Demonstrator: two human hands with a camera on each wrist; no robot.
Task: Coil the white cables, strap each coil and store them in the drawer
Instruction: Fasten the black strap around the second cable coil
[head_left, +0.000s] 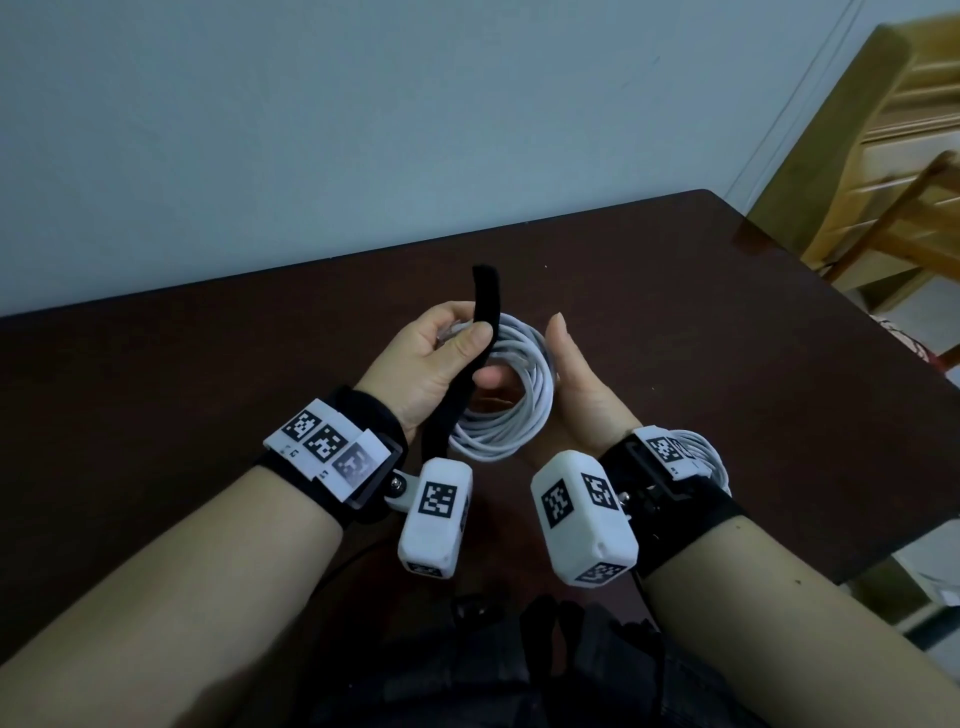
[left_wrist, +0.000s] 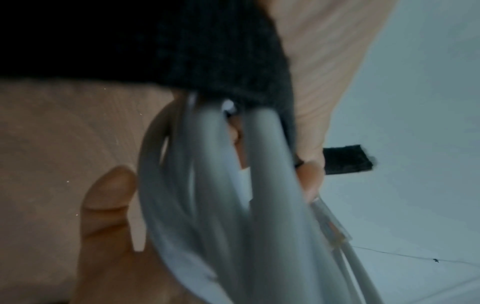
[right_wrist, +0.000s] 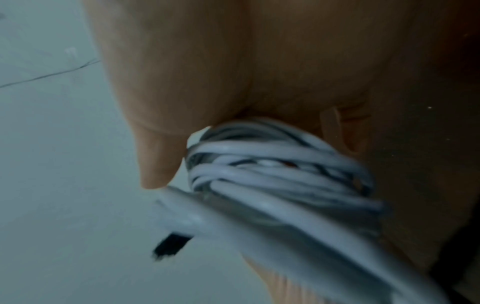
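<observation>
Looking down from the head camera, the white cable coil (head_left: 506, 395) is held up above the dark table (head_left: 727, 322), between the two hands, with a black strap (head_left: 467, 353) laid across its left side. The left hand (head_left: 441, 364) curls round that side of the coil, thumb pinning the strap against the loops, while one strap end stands free above the fist and the other hangs below. The right hand (head_left: 576, 384) cups the coil's right edge, thumb straight and upright; its fingers are hidden behind the loops, so how far they curl cannot be told there. A second white coil (head_left: 706, 457) lies on the table just behind the right wrist, and no drawer shows. From the left wrist, the strap (left_wrist: 207, 51) crosses the bundled cable strands (left_wrist: 207, 185) under the thumb, its free end (left_wrist: 348, 160) poking out beyond the fingers. From the right wrist, the loops (right_wrist: 280, 170) sit somewhat crossed and uneven against the palm, the thumb (right_wrist: 158, 156) extended beside them. To strap well, I judge the left thumb should keep its pin, the right hand should square the loops, then pull the free end snugly round and press it closed.
</observation>
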